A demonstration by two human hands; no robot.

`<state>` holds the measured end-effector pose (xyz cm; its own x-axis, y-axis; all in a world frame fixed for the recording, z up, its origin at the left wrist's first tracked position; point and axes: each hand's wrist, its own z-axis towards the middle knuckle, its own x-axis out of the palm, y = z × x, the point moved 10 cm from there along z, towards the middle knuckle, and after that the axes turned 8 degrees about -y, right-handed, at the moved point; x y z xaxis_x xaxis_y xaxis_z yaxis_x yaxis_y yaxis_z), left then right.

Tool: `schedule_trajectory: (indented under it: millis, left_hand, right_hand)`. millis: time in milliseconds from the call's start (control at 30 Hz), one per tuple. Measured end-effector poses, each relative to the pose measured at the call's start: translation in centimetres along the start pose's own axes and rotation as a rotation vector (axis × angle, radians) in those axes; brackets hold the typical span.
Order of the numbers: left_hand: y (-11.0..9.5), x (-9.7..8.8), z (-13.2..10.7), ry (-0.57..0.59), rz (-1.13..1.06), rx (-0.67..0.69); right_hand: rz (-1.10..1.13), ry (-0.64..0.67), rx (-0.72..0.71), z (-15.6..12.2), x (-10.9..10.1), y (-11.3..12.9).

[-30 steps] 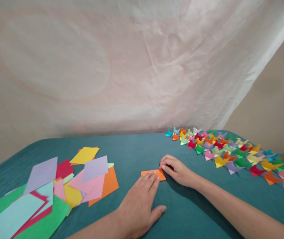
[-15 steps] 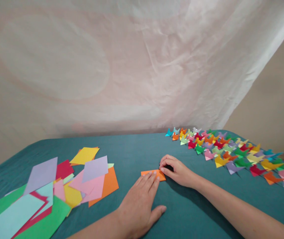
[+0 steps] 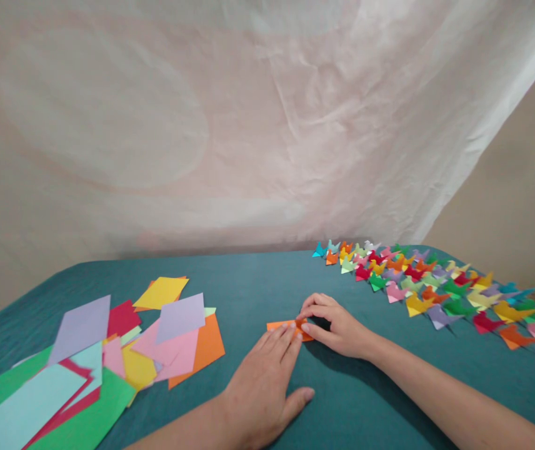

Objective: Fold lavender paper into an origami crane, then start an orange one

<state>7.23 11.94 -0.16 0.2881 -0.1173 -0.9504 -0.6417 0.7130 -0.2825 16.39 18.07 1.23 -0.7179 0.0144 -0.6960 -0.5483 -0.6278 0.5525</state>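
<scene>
A small folded piece of orange paper lies on the table in front of me, partly hidden under my fingers. My left hand rests flat over it, fingers stretched out across the paper and thumb spread to the side. At the paper's right end, my right hand is curled, with thumb and fingertips pinching at its upper edge. How the folds run under the fingertips is hidden.
Loose coloured paper sheets overlap in a pile at the left, among them a lilac sheet and a yellow sheet. Rows of folded paper birds stand along the right of the green-covered table. A pale cloth hangs behind.
My right thumb and fingertips have shifted slightly left, further onto the orange paper. The left hand stays pressed in place on it. The whole view has moved a little.
</scene>
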Motion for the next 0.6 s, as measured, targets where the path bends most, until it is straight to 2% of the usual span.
schedule_trajectory:
  millis: [167,367,600]
  left_hand:
    - [0.1,0.0,-0.1,-0.020,0.000,0.010]
    - [0.0,-0.5,0.2,-0.042,0.017,0.041]
    - [2.1,-1.5,1.2,-0.183,0.044,0.070]
  right_hand:
    - [-0.036,0.049,-0.070,-0.1,0.2,1.5]
    - [-0.044,0.059,-0.084,-0.2,0.5,1.2]
    - [-0.027,0.060,-0.073,-0.1,0.6,0.8]
